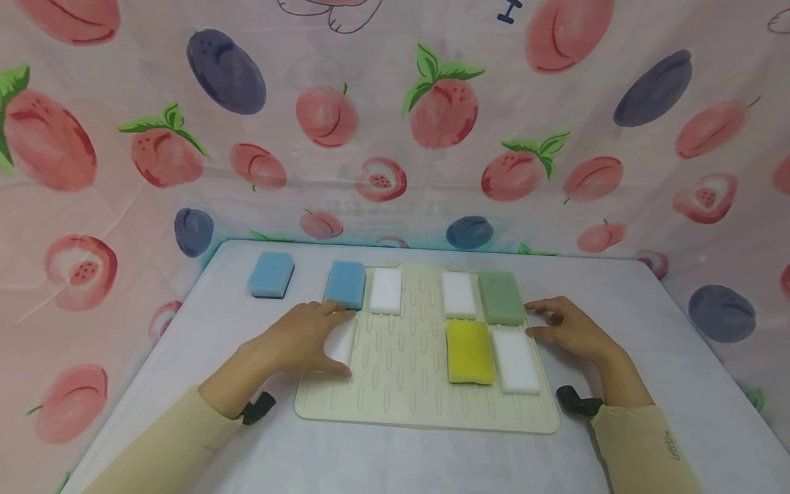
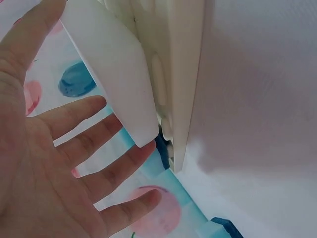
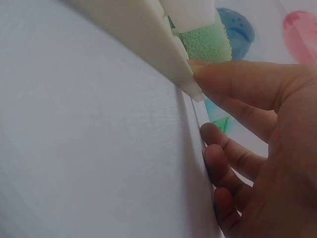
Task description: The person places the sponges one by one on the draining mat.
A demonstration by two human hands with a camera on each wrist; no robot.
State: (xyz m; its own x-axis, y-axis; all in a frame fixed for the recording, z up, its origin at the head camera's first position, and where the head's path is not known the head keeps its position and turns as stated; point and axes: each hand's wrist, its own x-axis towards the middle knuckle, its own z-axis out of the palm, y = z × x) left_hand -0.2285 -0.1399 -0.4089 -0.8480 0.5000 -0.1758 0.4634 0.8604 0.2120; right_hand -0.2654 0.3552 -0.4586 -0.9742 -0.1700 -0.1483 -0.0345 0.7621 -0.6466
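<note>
My left hand [image 1: 308,336] is spread over a white sponge [image 1: 340,341] at the left side of a cream ridged mat [image 1: 401,405]. In the left wrist view its fingers are straight and apart, the thumb at one end of this white sponge [image 2: 116,69] and fingertips by the other. A blue sponge [image 1: 345,283] lies just beyond these fingers. At the mat's right edge, the thumb and index finger of my right hand [image 1: 570,326] touch the side of the mat [image 3: 163,54], beside a green sponge [image 1: 502,298] and a white sponge [image 1: 516,362]. Its other fingers are loosely bent.
On the mat also lie a yellow sponge [image 1: 470,352] and two white sponges, one at the back left [image 1: 386,291], another at the back right [image 1: 459,295]. A second blue sponge [image 1: 271,274] sits on the white table [image 1: 382,460], left of the mat. A fruit-print curtain [image 1: 395,226] surrounds the table.
</note>
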